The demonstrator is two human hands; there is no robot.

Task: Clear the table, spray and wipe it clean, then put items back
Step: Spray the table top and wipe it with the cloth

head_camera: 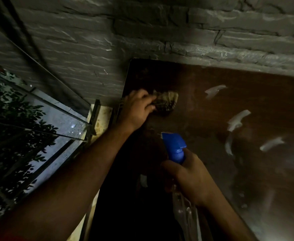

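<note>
A dark brown table (pixel 212 105) runs along a grey stone wall. My left hand (pixel 137 108) grips a crumpled, dirty cloth (pixel 166 100) and presses it on the table's far left corner. My right hand (pixel 188 174) holds a clear spray bottle by its neck, over the table's near left part. The bottle's blue trigger head (pixel 175 146) points away from me toward the cloth. The clear body (pixel 186 216) hangs below my hand in shadow.
Several pale glare streaks (pixel 238 119) show on the tabletop to the right. The grey stone wall (pixel 142 32) borders the table's far edge. To the left, a glass railing (pixel 38 119) looks down onto leafy branches and wet ground.
</note>
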